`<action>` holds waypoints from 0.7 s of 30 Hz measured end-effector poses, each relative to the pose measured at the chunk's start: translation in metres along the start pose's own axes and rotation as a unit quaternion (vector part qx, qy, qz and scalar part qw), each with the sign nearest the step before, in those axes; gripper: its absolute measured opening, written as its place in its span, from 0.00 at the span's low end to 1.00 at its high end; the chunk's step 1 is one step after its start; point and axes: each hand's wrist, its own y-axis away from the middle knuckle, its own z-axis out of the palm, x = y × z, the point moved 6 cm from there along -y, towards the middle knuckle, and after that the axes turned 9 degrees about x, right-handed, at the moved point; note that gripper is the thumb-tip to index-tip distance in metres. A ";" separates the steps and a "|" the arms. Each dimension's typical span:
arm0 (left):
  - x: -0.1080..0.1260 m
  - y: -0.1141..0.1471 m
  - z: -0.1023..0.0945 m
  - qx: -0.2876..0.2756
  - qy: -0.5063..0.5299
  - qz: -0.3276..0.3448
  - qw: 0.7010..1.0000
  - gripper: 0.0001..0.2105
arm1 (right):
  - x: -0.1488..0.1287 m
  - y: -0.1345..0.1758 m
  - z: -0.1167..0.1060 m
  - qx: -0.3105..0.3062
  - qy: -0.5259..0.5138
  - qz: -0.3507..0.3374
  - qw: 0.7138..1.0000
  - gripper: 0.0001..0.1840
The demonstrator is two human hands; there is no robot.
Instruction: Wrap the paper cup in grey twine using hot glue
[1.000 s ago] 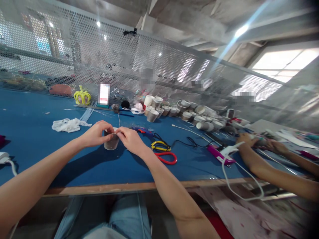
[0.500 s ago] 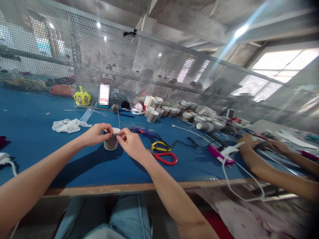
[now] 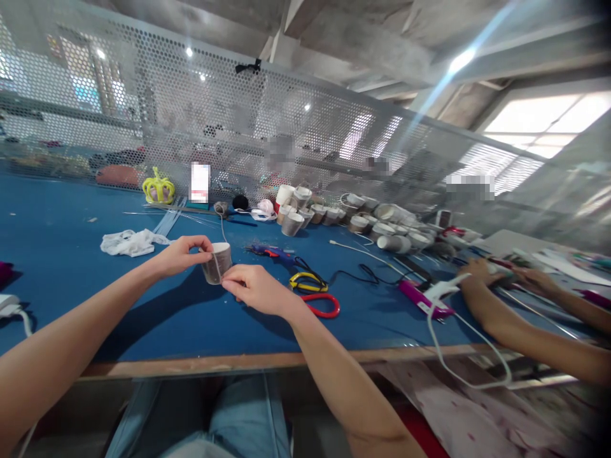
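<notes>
A small cup (image 3: 210,272) with a white inside and a greyish-brown outside stands slightly tilted on the blue table. My left hand (image 3: 184,257) grips its rim, thumb and fingers closed there. Down the cup's side runs a thin light cord (image 3: 216,262); its lower part is pinched between the fingertips of my right hand (image 3: 255,289). Behind the cup, a strand leads back to a small greyish yarn ball (image 3: 220,208). Close to my right forearm lie red-handled scissors (image 3: 327,305), partly covered by it, and a yellow-handled tool (image 3: 308,282).
Blue pliers (image 3: 272,251) lie beyond my right hand. White cloth (image 3: 128,242) is at the left. Several similar cups (image 3: 292,222) crowd the back. At the right are a purple glue gun (image 3: 422,299) with a white cable and a co-worker's hands (image 3: 480,273).
My right hand has moved from the cup's rim down to its lower side, drawing the cord downward along the outside. The cup has tilted slightly; my left hand stays at the rim.
</notes>
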 end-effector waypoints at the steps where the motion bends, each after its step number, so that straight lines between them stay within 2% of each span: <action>1: -0.001 0.000 0.000 -0.003 0.002 0.000 1.000 0.07 | 0.002 0.002 -0.003 -0.004 -0.017 0.025 1.000 0.12; 4: -0.001 0.000 -0.001 -0.013 0.009 -0.004 1.000 0.08 | 0.009 0.006 -0.013 -0.026 -0.066 0.090 0.993 0.16; 6: -0.001 0.000 0.000 -0.021 0.012 -0.005 1.000 0.07 | 0.018 0.004 -0.029 0.006 -0.075 0.118 0.990 0.17; 7: 0.000 0.000 0.000 -0.024 0.013 -0.005 1.000 0.07 | 0.026 0.001 -0.042 0.053 -0.063 0.131 0.988 0.18; 8: 0.000 0.001 0.000 -0.028 0.014 -0.005 0.999 0.07 | 0.037 -0.001 -0.059 0.125 -0.028 0.147 0.981 0.18; 10: 0.000 0.001 0.000 -0.034 0.014 -0.002 0.999 0.07 | 0.062 -0.002 -0.088 0.238 0.103 0.189 0.947 0.15; 11: 0.001 0.001 0.000 -0.036 0.013 0.002 0.999 0.07 | 0.076 -0.002 -0.098 0.258 0.184 0.216 0.924 0.13; 13: 0.001 0.001 0.001 -0.039 0.006 0.008 0.999 0.07 | 0.108 -0.002 -0.099 0.191 0.272 0.285 0.899 0.09; 16: 0.000 0.001 0.001 -0.046 0.001 0.010 0.999 0.07 | 0.138 -0.002 -0.088 0.147 0.257 0.304 0.905 0.08; 21: 0.003 0.003 0.001 -0.055 -0.002 0.005 0.998 0.07 | 0.156 -0.005 -0.072 0.161 0.207 0.273 0.926 0.08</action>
